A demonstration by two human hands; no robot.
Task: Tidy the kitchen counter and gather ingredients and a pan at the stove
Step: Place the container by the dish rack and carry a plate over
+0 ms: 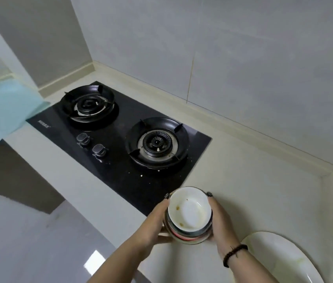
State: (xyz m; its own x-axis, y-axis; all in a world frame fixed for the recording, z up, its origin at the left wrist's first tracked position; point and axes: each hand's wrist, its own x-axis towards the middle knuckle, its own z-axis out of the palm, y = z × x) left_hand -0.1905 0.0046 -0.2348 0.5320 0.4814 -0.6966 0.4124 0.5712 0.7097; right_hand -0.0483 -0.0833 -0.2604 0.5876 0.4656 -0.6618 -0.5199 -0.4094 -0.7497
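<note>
Two hands hold a stack of bowls (189, 216) just beside the near right corner of the stove (120, 139), over the pale counter (253, 190). The left hand (157, 223) wraps the stack's left side with curled fingers, one dark-painted fingertip showing at the rim on the stove side. The right hand (220, 225) clasps the opposite side the same way, and a dark bead bracelet (234, 255) circles its wrist. Whether the stack rests on the counter or is lifted off it cannot be told. The topmost bowl is white inside, with a few brown smears and specks on its wall; below it the rims of the other bowls show as dark, red and cream bands.

Nearer than the stove and well to its right, a large white plate (284, 260) lies on the counter, cut off by the picture's lower edge, with a faint yellowish stain on its surface.

The stove is a black glass hob set into the counter, lying diagonally. Its right burner (157, 142) sits closest to the stack, ringed by a black pan support, with some pale crumbs scattered on the glass in front of it. Two metal knobs (91, 144) stand on the stove's front edge between the burners. The left burner (89, 105) lies further off, towards the corner of the grey wall (202, 48). Left of the stove a pale blue, blurred shape (2, 111) overlaps the counter's edge; what it is cannot be made out. Below the counter's front edge, glossy grey floor (28, 231) shows.
</note>
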